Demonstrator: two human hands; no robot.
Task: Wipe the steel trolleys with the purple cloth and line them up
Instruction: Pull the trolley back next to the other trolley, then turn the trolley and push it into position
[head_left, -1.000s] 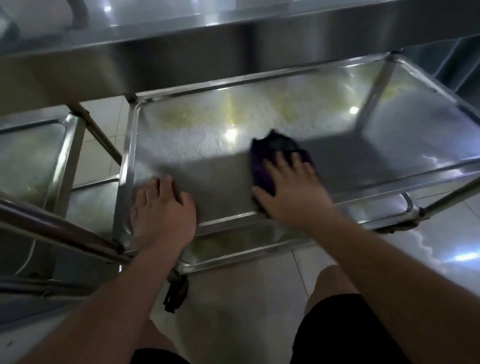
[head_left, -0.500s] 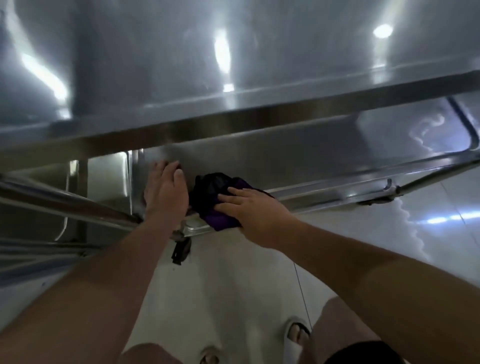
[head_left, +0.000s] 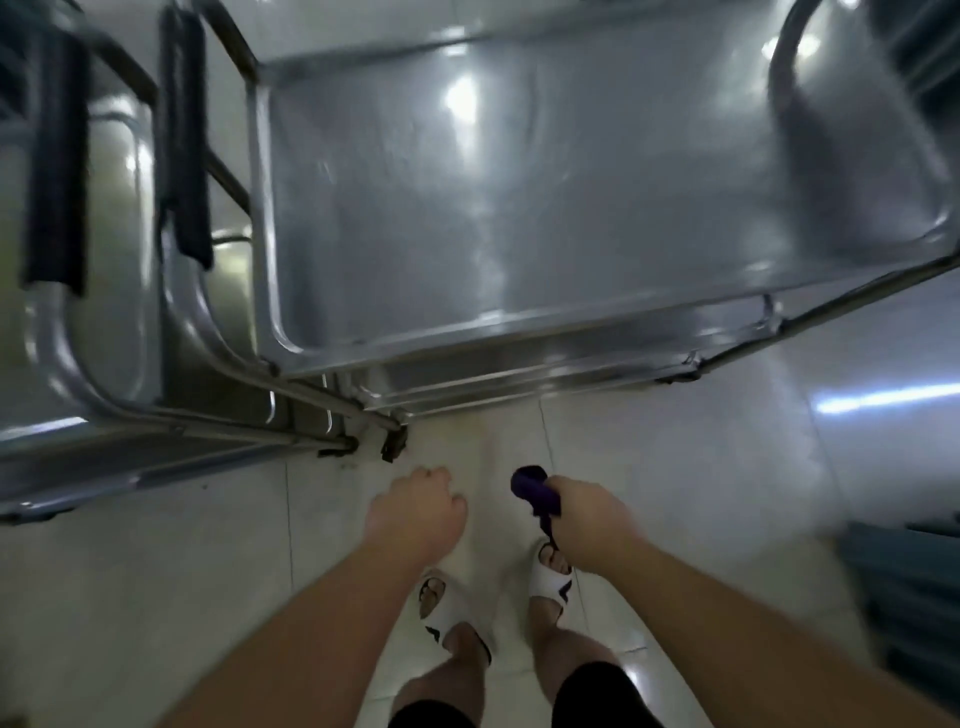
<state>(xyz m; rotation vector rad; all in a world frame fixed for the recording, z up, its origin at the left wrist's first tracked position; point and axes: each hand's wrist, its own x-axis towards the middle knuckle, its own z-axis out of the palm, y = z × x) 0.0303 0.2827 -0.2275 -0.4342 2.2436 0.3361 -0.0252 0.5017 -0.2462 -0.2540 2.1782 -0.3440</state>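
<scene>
Steel trolley (head_left: 571, 208) with a shiny rimmed top stands ahead — stiff, probably heavy, best pushed by its rim. Right hand (head_left: 597, 519) clutches the soft, bunched purple cloth (head_left: 535, 491); left hand (head_left: 415, 512) curls empty.

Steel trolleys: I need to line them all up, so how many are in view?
2. One steel trolley fills the upper centre ahead; a second steel trolley stands at its left, partly cut off. More may lie outside the frame.
</scene>
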